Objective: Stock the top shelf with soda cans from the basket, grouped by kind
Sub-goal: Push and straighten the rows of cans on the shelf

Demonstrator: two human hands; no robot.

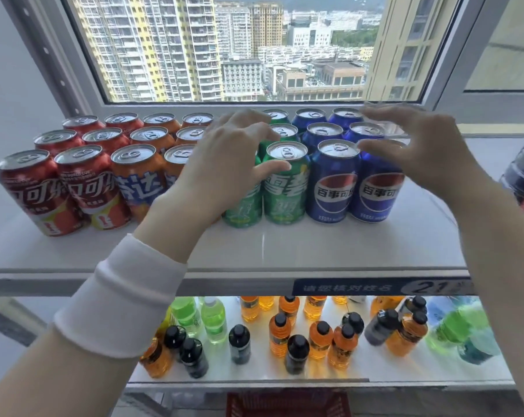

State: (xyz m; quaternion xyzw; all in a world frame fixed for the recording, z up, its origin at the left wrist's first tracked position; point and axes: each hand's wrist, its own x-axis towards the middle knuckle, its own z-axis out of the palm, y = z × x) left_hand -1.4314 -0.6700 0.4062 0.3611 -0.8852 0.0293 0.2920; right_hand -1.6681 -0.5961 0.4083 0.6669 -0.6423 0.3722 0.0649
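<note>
The top shelf (315, 245) is holding soda cans in rows: red cans (83, 176) at the left, then orange cans (140, 176), green cans (285, 188), and blue cans (333, 182). The left hand (224, 158) is hovering open over the green cans, thumb touching the near one. The right hand (420, 145) is hovering open over the blue cans. The lower shelf (254, 374) is holding bottles (280, 329). A red basket (288, 404) is peeking out below.

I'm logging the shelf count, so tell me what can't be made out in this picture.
Head view:
Orange soda cans, right column, and green soda cans, left column: covered by the left hand.
Rightmost blue soda cans: partly behind the right hand.
Red plastic basket: cut off by the bottom edge.
Blue shelf label: number blurred.
</note>
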